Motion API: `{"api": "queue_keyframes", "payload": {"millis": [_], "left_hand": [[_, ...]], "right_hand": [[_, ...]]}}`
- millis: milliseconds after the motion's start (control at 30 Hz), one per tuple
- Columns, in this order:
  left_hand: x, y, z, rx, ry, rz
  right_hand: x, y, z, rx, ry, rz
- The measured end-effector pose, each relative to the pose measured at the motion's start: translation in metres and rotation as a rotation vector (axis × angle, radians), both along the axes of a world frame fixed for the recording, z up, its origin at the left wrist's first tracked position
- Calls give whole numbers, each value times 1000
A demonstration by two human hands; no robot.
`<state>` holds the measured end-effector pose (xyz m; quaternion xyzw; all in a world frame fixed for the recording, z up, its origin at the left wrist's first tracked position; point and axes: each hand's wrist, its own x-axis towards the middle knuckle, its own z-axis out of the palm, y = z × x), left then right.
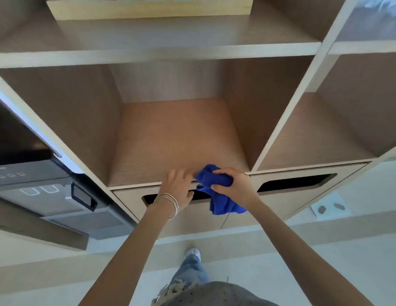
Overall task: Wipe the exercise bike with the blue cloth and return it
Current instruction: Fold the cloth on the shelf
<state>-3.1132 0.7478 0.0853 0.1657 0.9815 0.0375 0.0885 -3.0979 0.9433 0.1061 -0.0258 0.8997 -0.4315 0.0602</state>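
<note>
Head view: right hand (233,184) clutches the bunched cloth (223,205) at the shelf (177,133) lip, probably to set it inside; left hand (177,186) lies flat, fingers spread, beside it.

The cloth (221,203) is deep blue. The shelf (177,138) is pale tan with fine wood grain. At nine o'clock an appliance (38,184) is dark grey; at six, jeans (190,274) are faded blue.

Blue cloth (216,181) in right hand (232,184)
</note>
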Motion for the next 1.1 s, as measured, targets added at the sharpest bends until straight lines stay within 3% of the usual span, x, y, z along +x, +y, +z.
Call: {"api": "queue_keyframes", "payload": {"millis": [333,567,733,833,933,1100], "left_hand": [[-71,-34,-5,29,-16,87],[-89,-47,-17,4,-36,99],[-93,-46,-19,5,-51,116],[-91,-44,-19,44,-37,117],[-87,-37,-19,141,13,75],[-79,-9,-16,297,98,-65]], "right_hand": [[-90,-32,15,6,111,20],[-122,-40,5,100,92,-35],[-131,-31,-7,70,-10,101],[-127,-13,-9,49,79,50],[-113,9,-12,-1,150,-135],[-96,22,-13,-37,48,-118]]}}
